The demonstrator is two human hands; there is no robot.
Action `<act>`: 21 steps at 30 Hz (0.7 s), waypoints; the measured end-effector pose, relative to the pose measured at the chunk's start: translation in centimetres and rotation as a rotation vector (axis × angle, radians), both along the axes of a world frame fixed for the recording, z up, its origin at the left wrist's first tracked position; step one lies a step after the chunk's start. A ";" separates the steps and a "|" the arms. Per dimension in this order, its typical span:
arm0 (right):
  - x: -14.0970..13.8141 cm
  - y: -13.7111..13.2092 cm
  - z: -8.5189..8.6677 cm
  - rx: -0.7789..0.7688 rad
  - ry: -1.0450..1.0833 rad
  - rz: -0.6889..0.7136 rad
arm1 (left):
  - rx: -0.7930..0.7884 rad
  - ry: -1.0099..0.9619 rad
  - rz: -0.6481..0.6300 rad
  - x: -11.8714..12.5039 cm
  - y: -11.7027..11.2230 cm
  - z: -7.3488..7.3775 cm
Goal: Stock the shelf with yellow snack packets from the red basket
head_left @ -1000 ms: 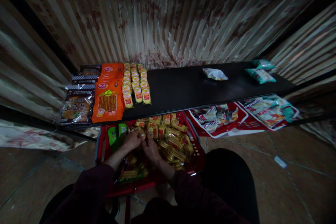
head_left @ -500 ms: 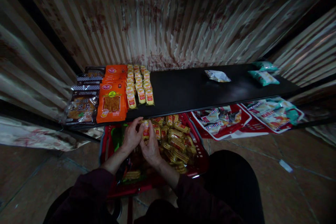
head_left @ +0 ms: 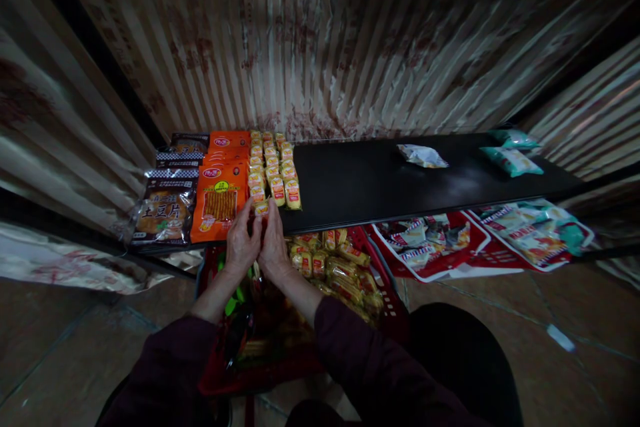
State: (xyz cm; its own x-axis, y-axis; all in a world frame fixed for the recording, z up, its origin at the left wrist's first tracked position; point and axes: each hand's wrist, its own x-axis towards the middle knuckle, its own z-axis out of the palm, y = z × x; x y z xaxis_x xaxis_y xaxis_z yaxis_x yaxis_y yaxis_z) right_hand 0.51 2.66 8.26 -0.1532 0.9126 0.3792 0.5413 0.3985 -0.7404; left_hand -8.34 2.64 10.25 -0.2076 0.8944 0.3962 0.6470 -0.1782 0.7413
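Observation:
My left hand [head_left: 242, 245] and my right hand [head_left: 274, 243] are raised together at the front edge of the black shelf [head_left: 380, 180]. Both pinch a small yellow snack packet [head_left: 261, 209] between their fingertips, right at the near end of the rows of yellow packets [head_left: 273, 167] lying on the shelf. Below my wrists sits a red basket [head_left: 385, 307] filled with several more yellow packets [head_left: 335, 263].
Orange snack bags [head_left: 220, 197] and dark chip bags [head_left: 165, 210] lie at the shelf's left end. A white packet [head_left: 423, 156] and green packets [head_left: 513, 160] lie at the right. Red-and-white bags [head_left: 430, 240] fill the lower shelf. Striped curtain behind; tiled floor around.
Both hands rose out of the red basket with a yellow packet and moved up to the shelf's front edge, beside the rows of packets.

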 end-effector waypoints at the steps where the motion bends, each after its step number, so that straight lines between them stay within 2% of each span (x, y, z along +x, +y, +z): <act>1: -0.2 0.2 -0.1 -0.026 0.002 -0.016 | 0.003 0.013 -0.006 0.0 0.1 -0.1; 5: -0.6 0.9 -0.1 -0.105 -0.045 -0.055 | 0.020 0.054 -0.013 0.0 0.4 -0.2; 12: -0.9 1.0 0.5 -0.139 -0.179 -0.151 | -0.003 0.077 -0.003 -0.4 0.7 -0.8; 21: -0.8 1.0 -0.2 -0.124 -0.209 -0.142 | -0.028 0.076 0.047 -0.3 0.5 -1.3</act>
State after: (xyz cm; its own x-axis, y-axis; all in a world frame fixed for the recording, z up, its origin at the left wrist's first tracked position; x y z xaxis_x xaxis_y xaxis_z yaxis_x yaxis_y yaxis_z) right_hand -0.31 3.61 8.01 -0.0833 0.9678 0.2374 0.7313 0.2212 -0.6452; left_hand -8.66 3.13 8.93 -0.2200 0.8952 0.3876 0.7091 -0.1261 0.6937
